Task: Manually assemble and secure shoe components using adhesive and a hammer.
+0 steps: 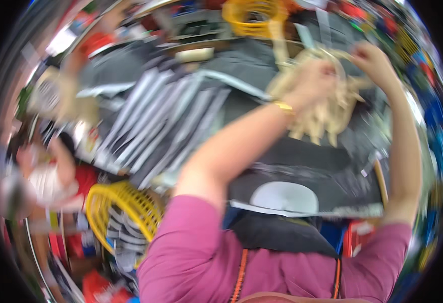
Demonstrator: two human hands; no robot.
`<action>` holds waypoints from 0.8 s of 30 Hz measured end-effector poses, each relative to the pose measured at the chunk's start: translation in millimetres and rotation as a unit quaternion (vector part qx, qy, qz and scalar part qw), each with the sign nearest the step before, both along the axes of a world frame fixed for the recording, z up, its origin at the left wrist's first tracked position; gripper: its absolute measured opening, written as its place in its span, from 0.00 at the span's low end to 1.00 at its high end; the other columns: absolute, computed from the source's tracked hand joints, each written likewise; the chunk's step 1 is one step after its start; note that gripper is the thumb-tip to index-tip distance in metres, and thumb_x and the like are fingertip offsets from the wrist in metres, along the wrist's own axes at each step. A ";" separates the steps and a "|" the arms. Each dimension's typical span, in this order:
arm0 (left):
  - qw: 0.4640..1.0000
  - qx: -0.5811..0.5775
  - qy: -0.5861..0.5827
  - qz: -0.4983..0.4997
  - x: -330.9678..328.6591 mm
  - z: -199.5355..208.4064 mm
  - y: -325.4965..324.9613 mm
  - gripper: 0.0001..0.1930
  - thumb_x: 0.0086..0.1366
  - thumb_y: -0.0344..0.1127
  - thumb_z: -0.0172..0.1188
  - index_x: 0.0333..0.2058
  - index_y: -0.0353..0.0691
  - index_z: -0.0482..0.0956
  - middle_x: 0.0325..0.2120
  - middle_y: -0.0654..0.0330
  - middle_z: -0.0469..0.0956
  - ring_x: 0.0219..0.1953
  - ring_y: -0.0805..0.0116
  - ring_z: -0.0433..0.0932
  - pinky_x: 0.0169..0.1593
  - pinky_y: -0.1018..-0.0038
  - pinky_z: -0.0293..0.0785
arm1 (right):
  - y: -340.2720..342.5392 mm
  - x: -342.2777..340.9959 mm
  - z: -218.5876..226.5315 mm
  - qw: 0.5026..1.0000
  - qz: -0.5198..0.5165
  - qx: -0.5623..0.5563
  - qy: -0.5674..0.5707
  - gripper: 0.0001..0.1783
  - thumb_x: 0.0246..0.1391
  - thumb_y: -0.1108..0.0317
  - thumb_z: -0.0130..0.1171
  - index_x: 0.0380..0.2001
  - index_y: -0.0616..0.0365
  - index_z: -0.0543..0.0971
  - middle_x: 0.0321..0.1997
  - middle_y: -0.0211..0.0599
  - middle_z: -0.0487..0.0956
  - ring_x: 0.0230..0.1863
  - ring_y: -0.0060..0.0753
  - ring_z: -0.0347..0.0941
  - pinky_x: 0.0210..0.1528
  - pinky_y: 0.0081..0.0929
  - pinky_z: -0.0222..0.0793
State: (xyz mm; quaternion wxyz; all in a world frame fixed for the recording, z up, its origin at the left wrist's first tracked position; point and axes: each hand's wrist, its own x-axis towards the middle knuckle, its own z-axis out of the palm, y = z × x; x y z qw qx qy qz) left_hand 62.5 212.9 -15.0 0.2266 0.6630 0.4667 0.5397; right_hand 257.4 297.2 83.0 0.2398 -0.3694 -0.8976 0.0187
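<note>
Cream strips [314,120]: tangled heap, ends splayed, blurred; hands [314,80] curled, grip unclear.

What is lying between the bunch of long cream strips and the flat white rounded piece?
In the head view, flat dark sheet-like material lies between the cream strips and the white piece.

The location appears to be a workshop, as indicated by a dark work surface [345,187] bearing a row of grey-and-white pieces [153,113] and a bundle of pale strips [322,121], a yellow basket [142,202] of striped material [125,230], and a second person [52,179] at left.
</note>
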 end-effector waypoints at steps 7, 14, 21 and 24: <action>0.980 -0.017 0.090 0.176 16.2 15.3 6.6 0.19 0.57 0.34 0.66 0.45 0.38 0.72 0.44 0.44 0.71 0.47 0.43 0.77 0.49 0.55 0.76 | -7.7 -13.0 -12.3 0.999 0.024 -0.014 -0.023 0.09 0.50 0.70 0.59 0.25 0.67 0.74 0.22 0.44 0.72 0.27 0.37 0.71 0.31 0.33 0.65; 0.986 0.063 0.009 0.152 26.2 0.6 9.2 0.11 0.60 0.32 0.63 0.40 0.38 0.75 0.40 0.48 0.70 0.43 0.48 0.74 0.48 0.60 0.73 | -13.3 23.2 11.4 0.908 0.021 -0.337 0.250 0.07 0.59 0.64 0.61 0.30 0.52 0.76 0.27 0.17 0.73 0.28 0.09 0.67 0.29 0.17 0.61; 0.931 -0.115 -0.260 -0.230 11.3 43.7 -44.2 0.13 0.68 0.39 0.57 0.41 0.34 0.77 0.33 0.55 0.80 0.35 0.60 0.77 0.41 0.68 0.74 | -75.7 -0.8 -4.9 0.811 0.169 -0.326 0.456 0.11 0.62 0.62 0.62 0.40 0.58 0.79 0.33 0.25 0.78 0.31 0.17 0.73 0.34 0.17 0.67; 0.874 -0.189 -0.323 -0.311 -27.8 46.3 -75.4 0.17 0.72 0.44 0.56 0.45 0.33 0.77 0.31 0.60 0.81 0.30 0.70 0.78 0.37 0.74 0.76 | -97.2 -19.8 -17.9 0.612 0.301 -0.487 0.546 0.10 0.60 0.68 0.62 0.42 0.60 0.78 0.37 0.33 0.81 0.36 0.22 0.79 0.34 0.18 0.74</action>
